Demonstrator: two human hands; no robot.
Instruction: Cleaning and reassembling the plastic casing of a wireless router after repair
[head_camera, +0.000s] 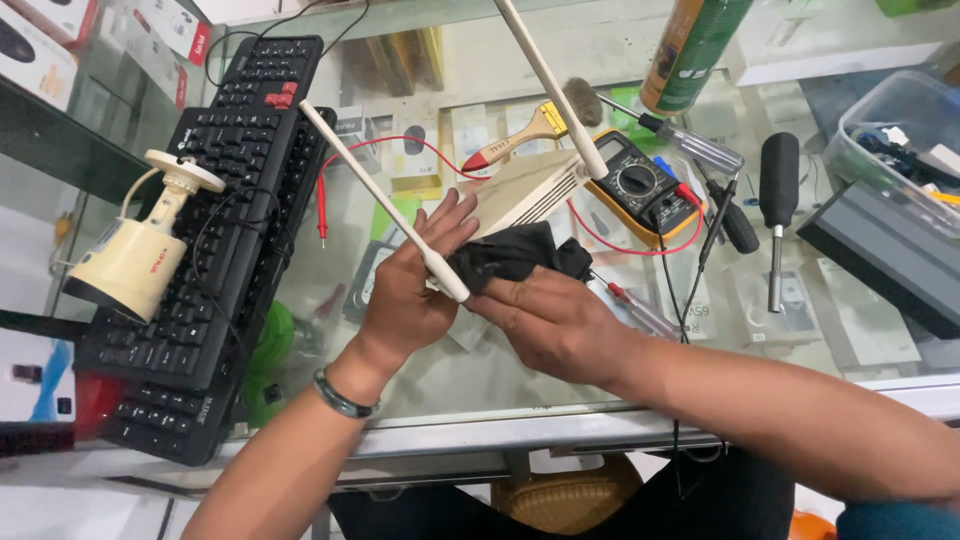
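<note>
While the glass counter top (480, 370) shows boxed goods beneath, the left hand (405, 290) grips the cream plastic router (530, 190) by one white antenna (385, 205); the right hand (550, 320) presses a black cloth (515, 255) against it. Black keyboards (220, 200) crowd the router's left, a yellow multimeter (640, 185) its right; cloth hides its underside.

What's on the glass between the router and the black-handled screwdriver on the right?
In the head view, between the router and the black-handled screwdriver sit a yellow multimeter with red lead wire and a smaller dark-handled screwdriver.
</note>
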